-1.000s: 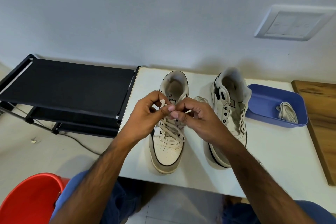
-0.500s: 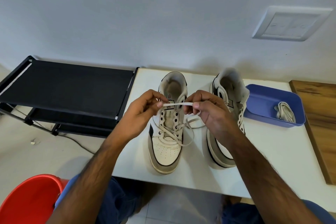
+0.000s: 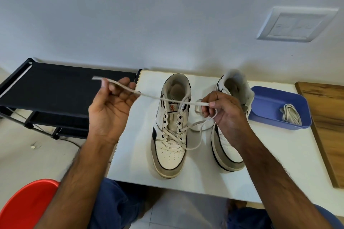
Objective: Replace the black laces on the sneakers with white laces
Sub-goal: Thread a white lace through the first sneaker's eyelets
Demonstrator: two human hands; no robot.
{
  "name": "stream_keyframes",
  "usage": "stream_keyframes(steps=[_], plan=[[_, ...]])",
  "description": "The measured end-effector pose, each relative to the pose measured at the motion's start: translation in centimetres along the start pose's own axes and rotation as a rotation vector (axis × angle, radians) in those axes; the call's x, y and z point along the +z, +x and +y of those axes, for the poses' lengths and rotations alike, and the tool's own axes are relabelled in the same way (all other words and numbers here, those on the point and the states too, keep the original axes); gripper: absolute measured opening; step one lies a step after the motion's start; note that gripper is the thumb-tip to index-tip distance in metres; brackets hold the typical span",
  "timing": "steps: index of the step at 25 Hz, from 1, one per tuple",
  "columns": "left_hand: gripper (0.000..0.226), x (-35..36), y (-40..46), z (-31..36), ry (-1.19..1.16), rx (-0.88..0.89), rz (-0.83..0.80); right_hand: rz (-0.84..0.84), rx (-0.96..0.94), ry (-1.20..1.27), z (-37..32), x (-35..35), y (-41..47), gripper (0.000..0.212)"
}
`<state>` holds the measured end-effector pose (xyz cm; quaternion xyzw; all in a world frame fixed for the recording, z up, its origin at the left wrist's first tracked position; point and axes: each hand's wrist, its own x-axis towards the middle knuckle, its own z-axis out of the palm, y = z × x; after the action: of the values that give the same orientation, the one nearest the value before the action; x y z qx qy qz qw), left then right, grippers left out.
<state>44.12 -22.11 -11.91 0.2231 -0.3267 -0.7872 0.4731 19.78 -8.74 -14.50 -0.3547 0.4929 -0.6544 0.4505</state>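
Fingers [image 3: 119,87] of the left hand [image 3: 109,109], raised palm-up beyond the worktop's [image 3: 134,169] left edge, are closed on a white lace [image 3: 149,95]. It is stretched taut across the left sneaker [image 3: 170,154] to the right hand [image 3: 225,115], pinched there beside the right sneaker [image 3: 229,156].

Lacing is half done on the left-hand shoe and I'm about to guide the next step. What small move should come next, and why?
Probably feed the lace end in the left hand into the next empty eyelet of the near sneaker. The white lace crosses only the lower eyelets, the upper ones are empty, and the right hand holds the other strand.
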Motion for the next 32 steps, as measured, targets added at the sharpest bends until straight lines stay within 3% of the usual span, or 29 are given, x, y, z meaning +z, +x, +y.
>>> stream_keyframes(steps=[4,7,9,11,14,16,19,22,25,27,29,32], plan=[[0.019,0.0,0.3,-0.3,0.119,0.076,0.254,-0.204,0.056,-0.096,-0.6,0.5,-0.7,0.016],[0.025,-0.7,0.5,-0.3,0.158,0.158,0.428,-0.616,0.221,-0.245,-1.4,2.5,-1.8,0.010],[0.026,-1.6,0.6,0.0,0.149,0.229,0.538,-0.851,0.294,-0.396,-1.4,3.2,-2.1,0.019],[0.027,-2.7,0.8,0.5,0.098,0.281,0.666,-0.846,0.307,-0.482,-1.5,3.1,-1.9,0.023],[0.032,-3.4,0.8,1.1,0.051,0.338,0.798,-0.530,0.298,-0.481,-1.8,1.8,-1.4,0.022],[0.030,-3.2,0.8,1.2,0.193,0.368,0.739,-0.283,0.239,-0.506,-1.6,1.2,-1.1,0.025],[0.026,-2.3,0.8,0.4,0.641,0.427,0.413,-0.044,0.176,-0.594,-0.5,1.1,-0.6,0.024],[0.030,-0.9,0.4,-1.2,1.153,0.405,-0.038,0.010,0.159,-0.702,0.7,1.3,-0.6,0.019],[0.029,0.0,-0.1,-2.8,1.362,0.235,-0.377,0.020,0.157,-0.767,1.5,1.7,-0.6,0.018],[0.022,0.0,-0.2,-3.4,1.401,0.213,-0.457,0.050,0.175,-0.762,1.7,2.0,-0.7,0.015],[0.018,-0.1,-0.2,-3.6,1.403,0.213,-0.420,0.078,0.193,-0.758,1.8,2.7,-0.9,0.009],[0.016,-0.1,-0.1,-3.7,1.455,0.220,-0.312,0.124,0.207,-0.792,2.0,4.1,-1.4,0.030]])
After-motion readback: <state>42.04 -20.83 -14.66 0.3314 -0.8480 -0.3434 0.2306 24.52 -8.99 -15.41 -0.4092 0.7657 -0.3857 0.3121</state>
